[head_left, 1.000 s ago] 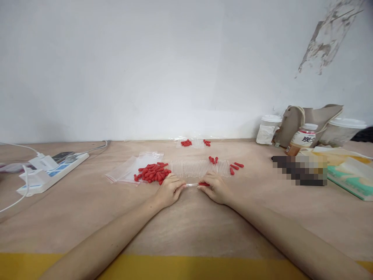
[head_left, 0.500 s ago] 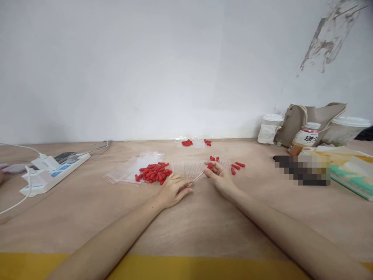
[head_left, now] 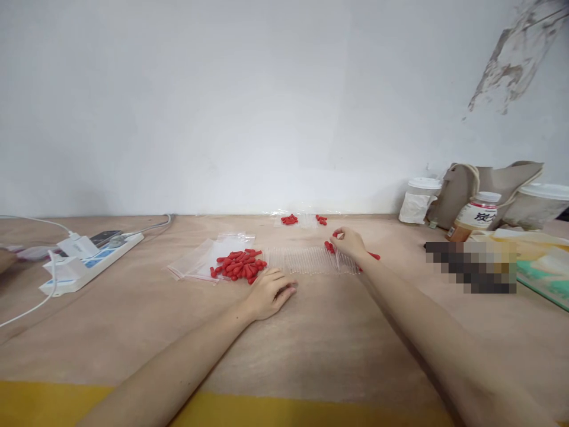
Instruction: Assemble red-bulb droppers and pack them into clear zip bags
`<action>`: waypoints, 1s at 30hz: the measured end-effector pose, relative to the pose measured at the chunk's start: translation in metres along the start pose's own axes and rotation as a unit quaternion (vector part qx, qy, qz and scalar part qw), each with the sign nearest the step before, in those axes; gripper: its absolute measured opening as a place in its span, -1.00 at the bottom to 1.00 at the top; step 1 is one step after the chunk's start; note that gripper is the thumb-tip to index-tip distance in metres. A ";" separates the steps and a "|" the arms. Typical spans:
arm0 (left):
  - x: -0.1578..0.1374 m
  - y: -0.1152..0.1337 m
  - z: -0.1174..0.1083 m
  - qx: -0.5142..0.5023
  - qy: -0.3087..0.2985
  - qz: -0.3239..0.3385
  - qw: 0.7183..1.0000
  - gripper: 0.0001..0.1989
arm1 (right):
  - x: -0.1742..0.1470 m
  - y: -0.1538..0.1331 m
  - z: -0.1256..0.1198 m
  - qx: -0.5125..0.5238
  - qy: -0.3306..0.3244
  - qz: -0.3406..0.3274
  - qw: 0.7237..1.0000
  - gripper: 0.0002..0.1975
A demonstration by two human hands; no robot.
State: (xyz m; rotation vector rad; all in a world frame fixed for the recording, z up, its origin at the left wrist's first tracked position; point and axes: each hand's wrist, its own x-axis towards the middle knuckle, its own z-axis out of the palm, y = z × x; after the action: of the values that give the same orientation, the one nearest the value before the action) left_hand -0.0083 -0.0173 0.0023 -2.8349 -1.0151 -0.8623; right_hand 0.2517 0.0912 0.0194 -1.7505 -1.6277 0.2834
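Observation:
My right hand (head_left: 351, 242) is closed, pinching a glass dropper by its red rubber bulb (head_left: 335, 235) at the right end of a row of clear glass tubes (head_left: 297, 260). Red bulbs (head_left: 329, 247) of other droppers lie beside these fingers, partly covered by the hand. My left hand (head_left: 269, 293) rests on the table just in front of the row, fingers loosely curved and thumb apart, with nothing visible in it. Left of the row, a pile of loose red rubber bulbs (head_left: 239, 265) lies partly on clear plastic zip bags (head_left: 191, 262).
Against the wall lie bagged red bulbs (head_left: 289, 219). A white power strip (head_left: 106, 261) with plugs and cables stands at the left. On the right are a lidded cup (head_left: 420, 201), a labelled bottle (head_left: 475, 218) and a grey bag (head_left: 453, 190). Part of another person's hand (head_left: 5, 260) shows at the far left edge.
My right hand has moved right and away from me with the dropper, out of my left hand's grasp. My left hand has let go and stays almost in place. The view has shifted slightly.

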 end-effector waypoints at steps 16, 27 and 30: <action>-0.003 -0.001 -0.003 -0.001 0.019 -0.004 1.000 -0.81 | -0.016 0.032 -0.044 -0.082 -0.015 0.013 0.996 -0.87; -0.003 0.001 -0.004 0.081 0.065 -0.054 0.993 -0.83 | -0.031 0.038 -0.052 -0.165 -0.164 0.069 0.970 -0.73; -0.004 -0.005 -0.007 0.160 0.123 -0.117 0.972 -0.80 | -0.029 0.040 -0.052 -0.134 -0.179 0.105 0.969 -0.78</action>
State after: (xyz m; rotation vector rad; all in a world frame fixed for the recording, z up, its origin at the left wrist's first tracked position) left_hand -0.0176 -0.0170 0.0054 -2.3115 -1.3283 -0.9363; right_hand 0.3090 0.0483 0.0225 -2.1827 -1.7974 0.5242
